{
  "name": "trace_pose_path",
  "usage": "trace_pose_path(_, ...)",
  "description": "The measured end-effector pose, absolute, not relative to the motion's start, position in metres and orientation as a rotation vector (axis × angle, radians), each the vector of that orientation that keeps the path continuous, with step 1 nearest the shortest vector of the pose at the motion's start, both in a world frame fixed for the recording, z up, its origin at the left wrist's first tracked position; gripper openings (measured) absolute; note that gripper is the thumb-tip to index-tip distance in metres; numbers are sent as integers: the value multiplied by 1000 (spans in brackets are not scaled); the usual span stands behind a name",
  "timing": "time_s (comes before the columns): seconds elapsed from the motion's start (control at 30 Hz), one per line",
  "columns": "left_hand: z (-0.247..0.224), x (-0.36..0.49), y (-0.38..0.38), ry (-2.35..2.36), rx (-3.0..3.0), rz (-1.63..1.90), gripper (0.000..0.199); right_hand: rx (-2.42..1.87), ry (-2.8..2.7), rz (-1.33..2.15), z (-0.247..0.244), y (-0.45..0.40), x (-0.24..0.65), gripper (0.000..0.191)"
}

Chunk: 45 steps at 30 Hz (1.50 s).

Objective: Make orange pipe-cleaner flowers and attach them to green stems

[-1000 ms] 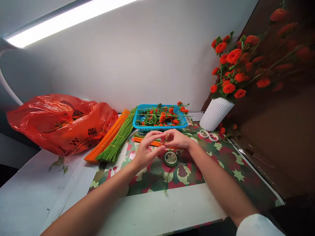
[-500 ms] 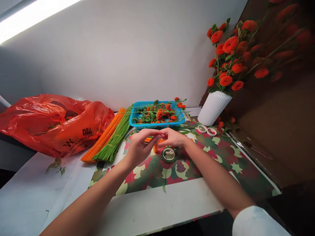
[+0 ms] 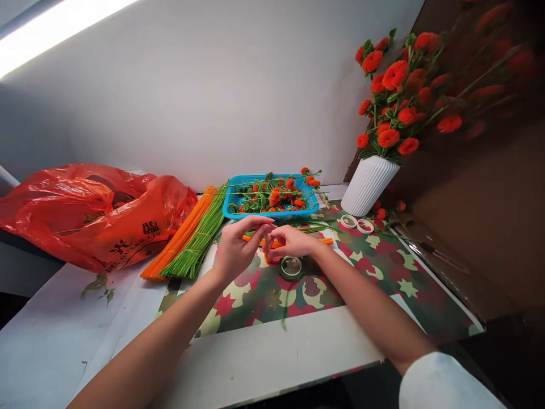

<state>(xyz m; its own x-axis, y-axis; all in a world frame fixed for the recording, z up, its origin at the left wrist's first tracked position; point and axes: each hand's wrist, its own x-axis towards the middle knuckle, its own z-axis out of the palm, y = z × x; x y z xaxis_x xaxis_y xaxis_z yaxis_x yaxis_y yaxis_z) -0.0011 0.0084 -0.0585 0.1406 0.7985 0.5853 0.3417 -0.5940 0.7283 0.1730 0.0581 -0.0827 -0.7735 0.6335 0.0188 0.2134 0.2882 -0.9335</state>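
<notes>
My left hand (image 3: pixel 242 245) and my right hand (image 3: pixel 293 240) meet above the patterned mat, fingertips close together. Between them is a small orange fuzzy pipe cleaner piece (image 3: pixel 267 254), partly hidden by the fingers. Both hands are closed in a pinch around it. Just below my right hand, a roll of dark green tape (image 3: pixel 289 277) lies on the mat. Behind the hands, loose orange pipe cleaners (image 3: pixel 327 241) and green stems (image 3: pixel 317 228) are partly covered.
A blue basket (image 3: pixel 272 216) of orange flowers stands at the back. Left of it lie bundles of orange pipe cleaners (image 3: pixel 181 238) and green pipe cleaners (image 3: pixel 196 241), beside a red plastic bag (image 3: pixel 85 227). At right are a white vase (image 3: pixel 369 186) of flowers and two white tape rolls (image 3: pixel 365 226).
My fingertips have separated slightly and shifted a little left, showing more of the orange piece between them. My right wrist has lowered slightly. The view has shifted a little.
</notes>
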Motion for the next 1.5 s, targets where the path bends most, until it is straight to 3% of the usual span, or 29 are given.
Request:
trace_pose_path(0.5,-57,-5,12,1063,2081,1442,15,-750,-2301,1326,-70,63,171,6)
trace_pose_path(1.13,-50,-4,11,997,2163,1458,11,-859,-2262,1057,-14,48,191,18)
trace_pose_path(1.5,-44,-4,10,1000,2220,1535,17,-784,-2188,961,-23,42,175,23)
